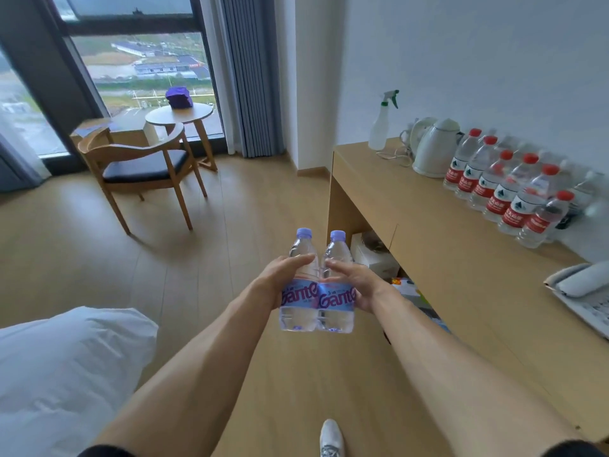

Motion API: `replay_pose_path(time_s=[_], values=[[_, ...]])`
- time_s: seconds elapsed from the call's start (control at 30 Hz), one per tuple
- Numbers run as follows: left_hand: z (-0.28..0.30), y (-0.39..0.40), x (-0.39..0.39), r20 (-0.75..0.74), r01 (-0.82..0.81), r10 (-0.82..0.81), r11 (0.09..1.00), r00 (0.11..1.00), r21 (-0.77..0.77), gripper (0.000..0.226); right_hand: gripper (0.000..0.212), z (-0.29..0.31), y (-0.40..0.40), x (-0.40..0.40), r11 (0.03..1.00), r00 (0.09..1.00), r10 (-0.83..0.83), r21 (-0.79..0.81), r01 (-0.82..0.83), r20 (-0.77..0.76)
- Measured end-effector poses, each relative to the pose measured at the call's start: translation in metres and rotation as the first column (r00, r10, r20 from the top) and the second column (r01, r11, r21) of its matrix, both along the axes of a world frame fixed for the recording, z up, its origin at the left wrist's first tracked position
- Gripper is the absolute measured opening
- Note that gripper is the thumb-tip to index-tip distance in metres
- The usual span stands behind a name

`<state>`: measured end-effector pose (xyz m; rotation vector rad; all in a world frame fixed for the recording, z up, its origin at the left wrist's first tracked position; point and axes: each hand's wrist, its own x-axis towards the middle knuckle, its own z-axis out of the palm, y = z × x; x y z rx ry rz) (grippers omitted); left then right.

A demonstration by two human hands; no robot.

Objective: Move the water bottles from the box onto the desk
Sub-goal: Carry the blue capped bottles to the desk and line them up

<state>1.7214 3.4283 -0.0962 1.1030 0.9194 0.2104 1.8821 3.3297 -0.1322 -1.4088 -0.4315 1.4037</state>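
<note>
Head view takes in a room with a pale wooden floor (99,252) across the middle of the frame and a tall window (138,70) in the upper left, grey curtains (250,74) hanging just right of it. Along the right side runs a long wooden desk (438,258), its top bare in the centre. At lower left lies white bedding (59,374). A wooden chair (145,169) with a dark seat stands left of centre, with a small round table (179,115) behind it carrying a purple bundle (178,97).

On the desk, toward the upper right, a group of red-capped water bottles (507,189) stands upright, close together against the wall. Just left of them sits a white kettle (435,148), and further left a clear spray bottle (382,123) with a green nozzle. A white telephone (583,288) lies at the right edge of the frame.

Near the centre, two purple-capped bottles (318,285) are held upright side by side, touching, in the air above the floor and left of the desk. The left hand (280,275) grips the left bottle, fingers curled round it above the label. The right hand (356,282) grips the right bottle the same way. A white shoe (331,438) shows at the bottom edge.
</note>
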Motion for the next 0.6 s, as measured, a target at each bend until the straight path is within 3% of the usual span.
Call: replay_pose_path(time_s=[0.3,0.6], values=[[0.014,0.095,0.101,0.035,-0.111,0.110,0.993,0.993,0.048,0.049,0.046,0.026,0.104,0.106,0.998,0.999,0.037,0.040,-0.038,0.029],[0.003,0.182,0.178,0.017,-0.029,0.028,0.998,0.999,0.055,0.049,0.024,0.021,0.178,0.172,0.999,0.999,-0.039,0.035,0.039,0.007]])
